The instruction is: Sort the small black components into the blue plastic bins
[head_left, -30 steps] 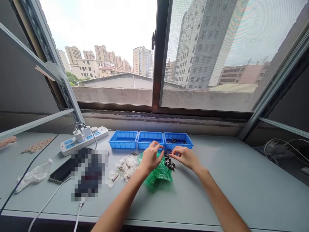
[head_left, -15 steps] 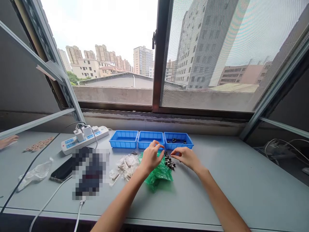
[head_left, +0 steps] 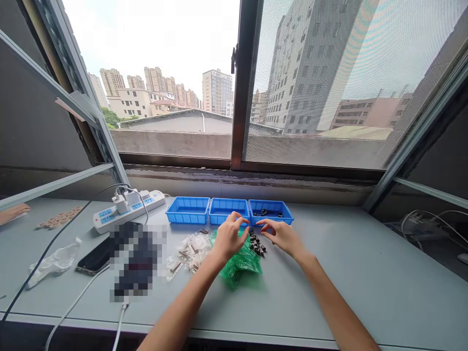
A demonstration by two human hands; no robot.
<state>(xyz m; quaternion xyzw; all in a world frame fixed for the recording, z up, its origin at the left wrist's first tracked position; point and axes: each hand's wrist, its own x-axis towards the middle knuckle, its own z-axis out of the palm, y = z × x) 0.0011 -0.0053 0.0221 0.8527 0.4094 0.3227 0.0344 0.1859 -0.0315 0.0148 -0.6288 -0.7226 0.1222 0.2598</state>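
Note:
My left hand [head_left: 231, 237] hovers over a crumpled green plastic bag [head_left: 241, 267], thumb and forefinger apart with nothing seen between them. A small heap of black and silver parts [head_left: 258, 245] lies at the bag's right edge, between my hands; their exact kind is too small to tell. My right hand [head_left: 281, 236] is just right of the heap, in front of the right blue bin [head_left: 288, 214], its thumb and fingers parted. A few black parts [head_left: 263, 212] lie inside that bin. Clear bags with small pale pieces [head_left: 193, 251] sit left of the green bag.
Beside the right bin stand a middle blue bin [head_left: 219, 217] and a left blue bin [head_left: 187, 218]. Further left are a white power strip [head_left: 127, 212], a phone [head_left: 93, 261], cables and a crumpled clear bag [head_left: 54, 263]. Another person's hand [head_left: 14, 213] shows at the far left near tan pieces [head_left: 60, 218].
My right hand has shifted slightly up toward the right bin, and its fingertips have spread apart. The left hand stays in almost the same place.

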